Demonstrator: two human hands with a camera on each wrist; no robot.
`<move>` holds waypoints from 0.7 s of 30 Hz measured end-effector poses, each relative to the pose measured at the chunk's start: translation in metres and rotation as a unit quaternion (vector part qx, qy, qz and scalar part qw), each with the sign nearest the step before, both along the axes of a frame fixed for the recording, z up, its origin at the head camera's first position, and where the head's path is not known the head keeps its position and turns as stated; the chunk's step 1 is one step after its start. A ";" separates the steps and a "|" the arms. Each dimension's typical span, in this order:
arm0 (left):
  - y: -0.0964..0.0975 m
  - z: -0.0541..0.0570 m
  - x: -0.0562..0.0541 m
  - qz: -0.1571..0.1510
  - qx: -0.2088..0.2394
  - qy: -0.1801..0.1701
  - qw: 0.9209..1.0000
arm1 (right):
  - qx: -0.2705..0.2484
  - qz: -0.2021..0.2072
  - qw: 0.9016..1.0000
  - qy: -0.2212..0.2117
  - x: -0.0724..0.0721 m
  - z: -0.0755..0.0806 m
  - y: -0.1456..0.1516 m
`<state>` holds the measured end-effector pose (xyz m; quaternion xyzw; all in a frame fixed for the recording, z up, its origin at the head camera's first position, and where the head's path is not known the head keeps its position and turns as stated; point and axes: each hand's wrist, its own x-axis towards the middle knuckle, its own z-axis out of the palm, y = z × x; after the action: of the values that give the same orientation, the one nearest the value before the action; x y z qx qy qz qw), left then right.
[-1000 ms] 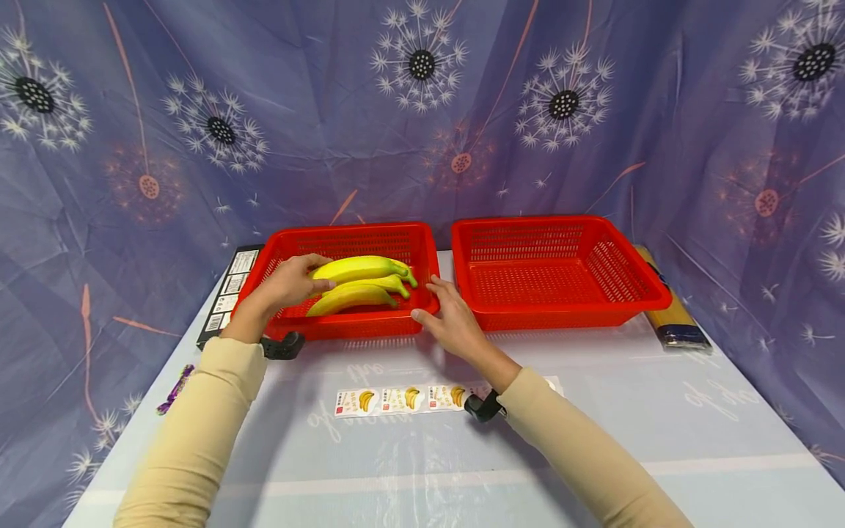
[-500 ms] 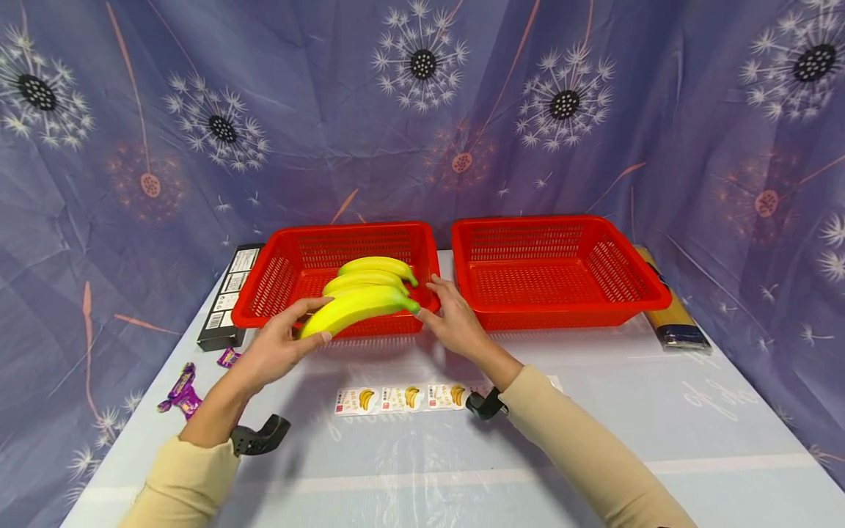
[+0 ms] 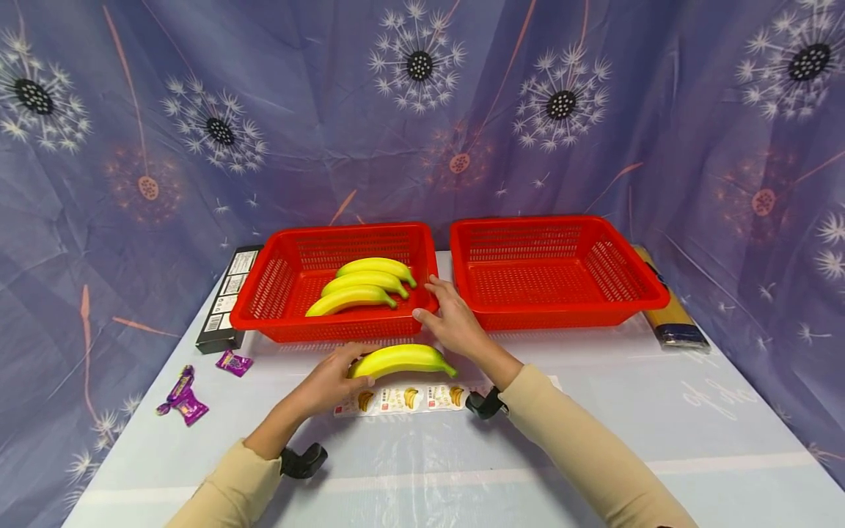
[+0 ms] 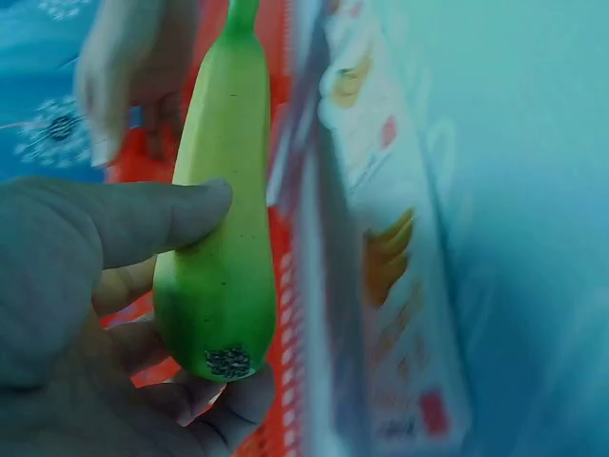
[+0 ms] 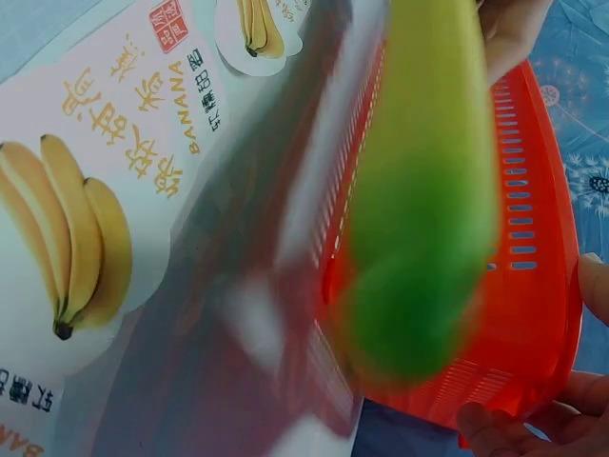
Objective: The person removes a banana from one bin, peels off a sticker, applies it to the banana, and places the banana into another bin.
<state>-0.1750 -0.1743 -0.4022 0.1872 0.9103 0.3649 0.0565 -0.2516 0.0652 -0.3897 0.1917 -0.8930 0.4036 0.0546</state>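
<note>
My left hand (image 3: 330, 380) grips a yellow banana (image 3: 401, 357) by its blunt end, with the green stem pointing right, above the table in front of the left red basket (image 3: 346, 331). In the left wrist view the thumb lies along the top of the banana (image 4: 224, 200) and fingers curl underneath. My right hand (image 3: 454, 323) holds the front right corner of that basket, thumb at the front and fingers at the side rim. Three more bananas (image 3: 363, 281) lie inside the basket. Below the held banana is a strip of banana-picture labels (image 3: 409, 400), partly hidden by the right arm.
A second red basket (image 3: 535, 282) stands to the right. A black box (image 3: 229, 301) lies at the left, with purple-wrapped candies (image 3: 185, 400) in front of it. A yellow package (image 3: 676, 319) lies at the far right. A patterned curtain (image 3: 317, 132) closes off the back.
My left hand has lifted a banana out of the left basket and brought it forward and right, over the labels. The right hand has stayed at the basket corner.
</note>
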 end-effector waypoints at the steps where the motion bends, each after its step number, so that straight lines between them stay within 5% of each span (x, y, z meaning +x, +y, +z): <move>1: 0.005 -0.003 -0.003 0.001 -0.002 -0.003 1.000 | 0.000 0.000 1.000 -0.004 0.000 0.000 0.000; 11: 0.049 -0.018 -0.030 -0.025 -0.014 -0.001 1.000 | 0.006 -0.004 1.000 0.000 0.001 0.001 -0.002; 21: 0.068 -0.021 -0.039 -0.046 -0.021 -0.007 0.999 | 0.007 -0.004 1.000 0.007 0.000 -0.001 -0.001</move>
<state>-0.2135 -0.1061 -0.4231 0.2248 0.9077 0.3443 0.0836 -0.2516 0.0643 -0.3908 0.1915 -0.8962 0.3954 0.0609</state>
